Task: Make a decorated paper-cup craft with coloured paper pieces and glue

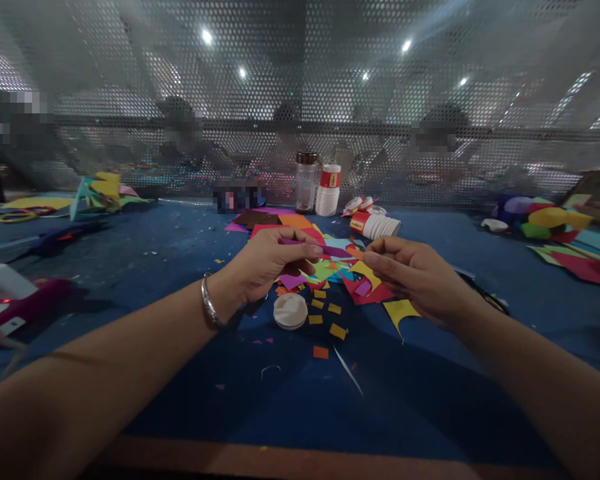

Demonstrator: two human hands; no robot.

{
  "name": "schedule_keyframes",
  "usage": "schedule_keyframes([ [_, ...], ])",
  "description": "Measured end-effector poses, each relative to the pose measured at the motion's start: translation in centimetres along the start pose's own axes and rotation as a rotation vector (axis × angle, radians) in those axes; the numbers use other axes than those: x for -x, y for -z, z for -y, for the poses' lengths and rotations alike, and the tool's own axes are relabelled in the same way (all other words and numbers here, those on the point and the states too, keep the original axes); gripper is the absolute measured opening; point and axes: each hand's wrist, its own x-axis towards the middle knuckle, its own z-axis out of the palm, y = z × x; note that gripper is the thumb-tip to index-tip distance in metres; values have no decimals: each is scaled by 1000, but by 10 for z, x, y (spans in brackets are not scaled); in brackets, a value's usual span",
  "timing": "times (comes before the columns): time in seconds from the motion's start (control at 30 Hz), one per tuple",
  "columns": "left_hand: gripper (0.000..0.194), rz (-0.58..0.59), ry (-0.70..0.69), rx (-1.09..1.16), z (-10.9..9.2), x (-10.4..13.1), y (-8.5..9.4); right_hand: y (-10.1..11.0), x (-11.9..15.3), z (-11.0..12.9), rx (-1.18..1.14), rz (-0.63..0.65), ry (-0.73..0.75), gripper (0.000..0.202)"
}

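Note:
My left hand (285, 260), with a silver bracelet on its wrist, pinches a purple paper strip (337, 251) above the table. At the strip's right end, my right hand (400, 267) has its thumb and forefinger closed on a small orange paper piece (355, 254). Whether the two pieces touch is hard to tell. Below the hands lie a white paper cup base (290, 312), several small yellow rectangles (335, 309) and an orange rectangle (321, 352). Red, green and purple paper scraps (293, 281) are heaped behind them.
A glass bottle (306, 183) and stacked paper cups (329, 191) stand at the back, with another cup stack (376, 225) on its side. Scissors (485, 293) lie right. A magenta device (40, 303) is at left. People show dimly behind the perforated panel.

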Motion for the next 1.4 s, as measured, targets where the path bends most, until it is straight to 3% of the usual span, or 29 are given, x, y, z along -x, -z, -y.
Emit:
schedule_keyframes([
  [0.3, 18, 55, 70, 90, 2, 8, -14, -11, 3, -1, -56, -19, -31, 43],
  [0.5, 18, 60, 22, 175, 5, 12, -22, -17, 5, 0, -124, -5, -65, 44],
  [0.63, 12, 52, -30, 86, 9, 11, -21, -18, 4, -2, -154, -22, -47, 45],
  [0.8, 18, 217, -133, -176, 13, 8, -17, -17, 4, -3, -133, -18, -21, 45],
  [0.93, 26, 289, -112, -311, 15, 9, -17, -17, 4, -3, -74, 42, -17, 48],
  [1.17, 15, 365, -46, -335, 20, 13, -22, -17, 8, -2, -30, 127, -12, 44],
  [1.4, 18, 404, 9, -254, 18, 15, -28, -20, 10, 0, -39, 175, 5, 37],
])
